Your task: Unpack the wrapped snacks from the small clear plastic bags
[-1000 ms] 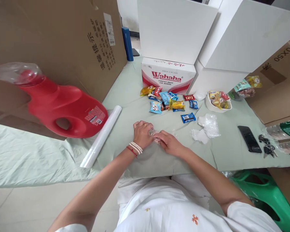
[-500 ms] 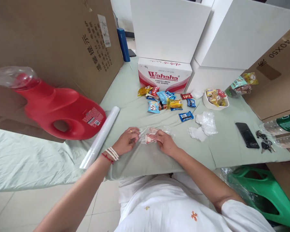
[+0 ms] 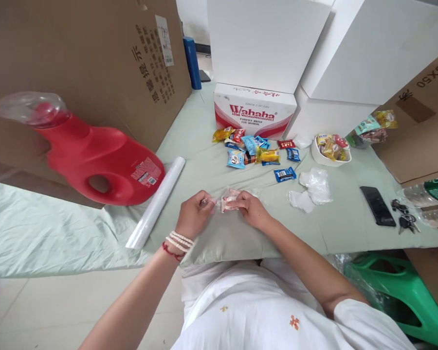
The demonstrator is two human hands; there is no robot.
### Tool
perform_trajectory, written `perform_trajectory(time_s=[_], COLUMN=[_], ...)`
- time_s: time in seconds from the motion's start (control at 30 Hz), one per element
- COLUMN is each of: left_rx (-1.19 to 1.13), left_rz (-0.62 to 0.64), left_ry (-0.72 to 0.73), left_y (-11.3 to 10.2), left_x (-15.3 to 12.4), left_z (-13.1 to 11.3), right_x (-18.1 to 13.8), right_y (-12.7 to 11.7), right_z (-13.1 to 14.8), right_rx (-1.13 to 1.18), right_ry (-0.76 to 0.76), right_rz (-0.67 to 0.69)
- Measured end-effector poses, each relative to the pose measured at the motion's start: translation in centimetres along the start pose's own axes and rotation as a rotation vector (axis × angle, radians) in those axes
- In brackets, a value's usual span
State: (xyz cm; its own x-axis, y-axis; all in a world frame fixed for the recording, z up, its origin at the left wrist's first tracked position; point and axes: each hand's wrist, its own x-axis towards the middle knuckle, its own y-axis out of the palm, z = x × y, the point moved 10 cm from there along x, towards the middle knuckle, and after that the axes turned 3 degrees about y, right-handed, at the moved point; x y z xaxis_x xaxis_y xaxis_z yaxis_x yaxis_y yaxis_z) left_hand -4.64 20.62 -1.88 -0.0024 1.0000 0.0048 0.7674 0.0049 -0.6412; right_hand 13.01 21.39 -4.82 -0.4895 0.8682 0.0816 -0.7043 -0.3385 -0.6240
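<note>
My left hand and my right hand are closed on the two ends of a small clear plastic bag with a red-and-white snack packet inside. The bag is held just above the pale green cloth in front of me. A roll of clear plastic bags lies to the left of my left hand. Behind the bag is a loose heap of snack packets, blue, yellow and red.
A red detergent jug lies on its side at the left, against a big cardboard box. A Wahaha carton, a white bowl of snacks, crumpled bags, a phone, keys and a green stool are around.
My left hand left the bag and drew back to the left, then came back to pinch its left end. My right hand stayed on the bag.
</note>
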Motion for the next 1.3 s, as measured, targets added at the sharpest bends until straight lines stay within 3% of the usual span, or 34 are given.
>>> perform_trajectory(time_s=[0.17, 0.27, 0.33, 0.43, 0.5, 0.57, 0.67, 0.87, 1.07, 1.2, 1.3], left_rx=[0.083, 0.232, 0.321, 0.481, 0.580, 0.645, 0.696, 0.718, 0.673, 0.462, 0.264], left_rz=[-0.012, -0.005, 0.027, 0.081, 0.092, 0.095, 0.099, 0.077, 0.070, 0.055, -0.118], left_ry=[0.106, 0.188, 0.245, 0.313, 0.331, 0.335, 0.337, 0.373, 0.393, 0.419, 0.227], left_y=[3.3, 5.8, 7.0, 8.1, 8.5, 8.9, 9.4, 10.1, 10.4, 8.6, 5.0], left_x=[0.3, 0.0, -0.6, -1.9, -2.6, -2.9, -3.2, -3.4, -3.6, -4.4, -3.5], left_z=[-4.2, -5.3, -5.6, -5.9, -6.1, -6.3, -6.2, -6.3, -6.7, -5.7, -2.9], right_x=[0.5, -0.4, -1.1, -1.9, -2.9, -3.2, -2.9, -1.0, 4.7, 5.7, 4.8], right_y=[-0.2, -0.4, -1.0, -4.1, -6.6, -7.6, -7.4, -8.0, -3.3, -1.3, -1.1], right_z=[0.9, 1.5, 0.8, -3.0, -4.7, -4.9, -4.3, -1.1, 2.1, 1.7, 1.5], right_rx=[0.005, 0.051, 0.172, 0.214, 0.026, -0.203, -0.373, -0.355, -0.430, -0.448, -0.416], right_ry=[-0.027, -0.086, -0.041, 0.237, 0.393, 0.447, 0.424, 0.383, 0.353, 0.317, 0.251], right_rz=[0.016, 0.069, 0.079, -0.170, -0.403, -0.475, -0.380, -0.234, 0.054, 0.156, 0.103])
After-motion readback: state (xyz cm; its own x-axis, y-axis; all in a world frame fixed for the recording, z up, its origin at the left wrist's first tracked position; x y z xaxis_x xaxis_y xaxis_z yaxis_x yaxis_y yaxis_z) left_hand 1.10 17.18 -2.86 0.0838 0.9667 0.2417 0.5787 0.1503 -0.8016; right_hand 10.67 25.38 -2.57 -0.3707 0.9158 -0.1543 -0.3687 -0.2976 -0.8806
